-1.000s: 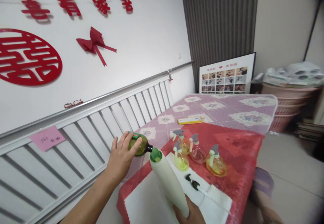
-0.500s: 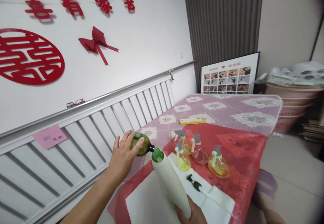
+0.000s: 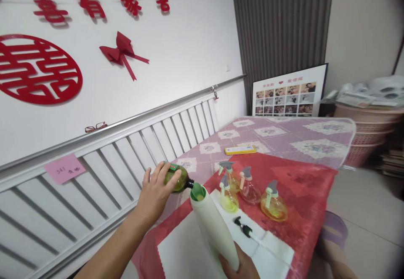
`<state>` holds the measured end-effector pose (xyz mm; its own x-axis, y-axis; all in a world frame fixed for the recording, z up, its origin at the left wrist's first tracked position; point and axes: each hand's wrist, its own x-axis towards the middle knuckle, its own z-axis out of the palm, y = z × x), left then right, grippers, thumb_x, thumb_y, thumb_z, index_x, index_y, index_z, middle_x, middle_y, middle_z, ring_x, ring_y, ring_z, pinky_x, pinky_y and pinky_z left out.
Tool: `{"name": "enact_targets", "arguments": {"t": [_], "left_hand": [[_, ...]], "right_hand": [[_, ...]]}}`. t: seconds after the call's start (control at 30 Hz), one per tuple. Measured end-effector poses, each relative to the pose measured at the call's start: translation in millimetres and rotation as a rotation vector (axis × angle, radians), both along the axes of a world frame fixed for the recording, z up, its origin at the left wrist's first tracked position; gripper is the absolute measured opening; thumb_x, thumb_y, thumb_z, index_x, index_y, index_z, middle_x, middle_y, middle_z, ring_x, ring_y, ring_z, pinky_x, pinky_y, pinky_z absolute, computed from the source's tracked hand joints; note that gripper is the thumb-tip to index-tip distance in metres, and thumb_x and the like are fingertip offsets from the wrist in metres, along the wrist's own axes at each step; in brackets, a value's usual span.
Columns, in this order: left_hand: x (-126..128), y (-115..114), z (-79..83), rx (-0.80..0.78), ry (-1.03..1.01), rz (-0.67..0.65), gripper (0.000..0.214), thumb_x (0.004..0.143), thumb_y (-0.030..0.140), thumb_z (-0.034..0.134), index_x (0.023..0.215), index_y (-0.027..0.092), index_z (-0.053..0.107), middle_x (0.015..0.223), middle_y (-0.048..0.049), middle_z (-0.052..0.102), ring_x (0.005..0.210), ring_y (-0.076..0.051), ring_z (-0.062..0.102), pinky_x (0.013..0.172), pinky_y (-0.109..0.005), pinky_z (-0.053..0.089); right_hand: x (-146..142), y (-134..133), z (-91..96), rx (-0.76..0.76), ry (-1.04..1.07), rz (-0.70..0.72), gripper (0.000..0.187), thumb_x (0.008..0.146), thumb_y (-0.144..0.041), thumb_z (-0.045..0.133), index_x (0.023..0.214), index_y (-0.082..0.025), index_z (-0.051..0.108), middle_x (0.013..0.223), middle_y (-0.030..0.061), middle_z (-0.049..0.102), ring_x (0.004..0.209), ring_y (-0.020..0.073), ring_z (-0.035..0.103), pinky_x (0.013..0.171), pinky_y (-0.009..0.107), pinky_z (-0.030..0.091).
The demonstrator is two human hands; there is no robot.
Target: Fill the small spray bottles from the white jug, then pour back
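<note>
The tabletop [image 3: 277, 144], dressed in a lilac patterned cloth, spreads out past the fingers of our left hand [image 3: 154, 195] and right hand [image 3: 241, 264]. A red sheet [image 3: 306, 182] covers its near part, running beneath our fingers and off to their right, and on that lies a white cloth [image 3: 179, 247].

The biggest thing we hold is a pale green bottle [image 3: 213, 224]. Our right fingers grasp it near the base, and it leans so that its mouth points up and away from them, toward our left fingers. Those are wrapped around a smaller dark-green bottle [image 3: 179, 183], tipped over with its black neck [image 3: 190, 184] at the pale bottle's mouth.

Beyond our right fingers, four spray bottles [image 3: 274, 206] stand in a group, and a yellow case [image 3: 240, 150] lies farther out. A dark pump head [image 3: 244, 229] rests on the white cloth, just ahead of our right fingers. The smallest part is a green spout [image 3: 197, 190] in the pale bottle's mouth, right by the neck; we cannot tell whether they touch.

No stream shows, so we cannot say which way any liquid runs. We judge it best to keep spout and neck lined up, hold the left fingers firm against rolling, and let the right fingers change the lean slowly.
</note>
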<state>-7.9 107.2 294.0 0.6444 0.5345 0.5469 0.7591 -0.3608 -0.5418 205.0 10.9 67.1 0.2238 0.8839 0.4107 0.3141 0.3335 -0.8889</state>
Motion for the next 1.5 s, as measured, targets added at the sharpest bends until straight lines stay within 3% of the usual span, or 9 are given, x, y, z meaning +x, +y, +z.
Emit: {"name": "enact_targets", "arguments": {"t": [0.97,1.5], "left_hand": [[1.4,-1.3,3.2,-0.003,0.002,-0.016,0.057,0.083,0.003,0.048,0.131,0.033,0.051,0.139,-0.0139,0.051,0.131,-0.034,0.044,0.103,-0.059,0.032],[3.2,-1.4,6.4,0.016,0.020,-0.020,0.052,0.085,0.004,0.048,0.129,0.033,0.052,0.138,-0.0136,0.052,0.130,-0.033,0.045,0.102,-0.058,0.034]], "right_hand": [[-0.3,-1.0,-2.1,-0.029,-0.021,0.005,0.035,0.072,-0.031,0.062,0.103,-0.020,0.075,0.096,0.0058,0.078,0.083,0.0263,0.074,0.076,0.028,0.058],[-1.7,-3.2,5.9,-0.047,0.065,0.002,0.030,0.066,-0.031,0.066,0.093,-0.023,0.076,0.086,0.0025,0.079,0.075,0.0254,0.074,0.069,0.026,0.059]]}}
